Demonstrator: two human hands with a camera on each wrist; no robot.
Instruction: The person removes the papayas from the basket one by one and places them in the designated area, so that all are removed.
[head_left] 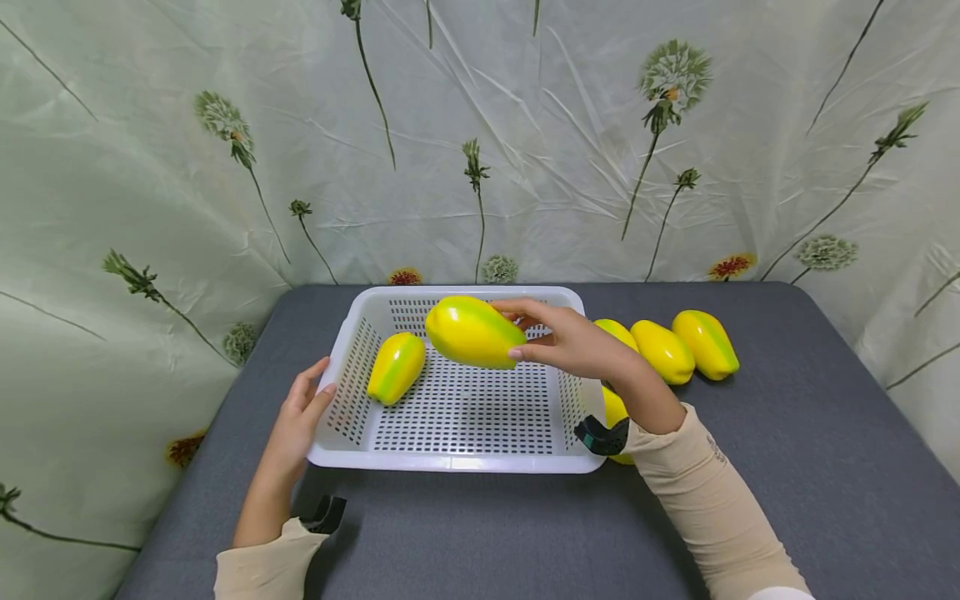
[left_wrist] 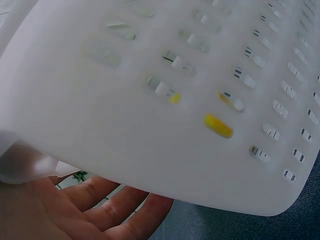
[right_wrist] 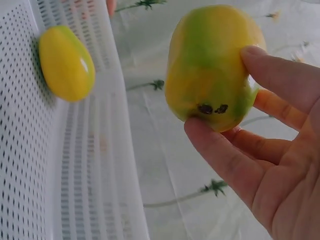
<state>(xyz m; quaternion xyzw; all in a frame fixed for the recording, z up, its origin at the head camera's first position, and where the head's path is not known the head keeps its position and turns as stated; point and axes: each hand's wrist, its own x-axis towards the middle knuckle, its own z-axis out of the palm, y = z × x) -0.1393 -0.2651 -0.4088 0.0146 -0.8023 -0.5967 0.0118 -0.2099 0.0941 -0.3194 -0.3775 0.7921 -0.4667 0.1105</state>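
My right hand pinches a yellow-green papaya at one end, thumb on one side and fingers on the other. The papaya is held above the white plastic basket; dark spots mark its end in the right wrist view. Inside the basket, toward the left, lies another papaya. My left hand holds the basket's left edge; in the left wrist view its fingers pass behind the rim, partly hidden by it.
Several more papayas lie on the grey table right of the basket, some partly hidden by my right arm. A pale flower-printed curtain hangs behind the table. Each wrist wears a black device.
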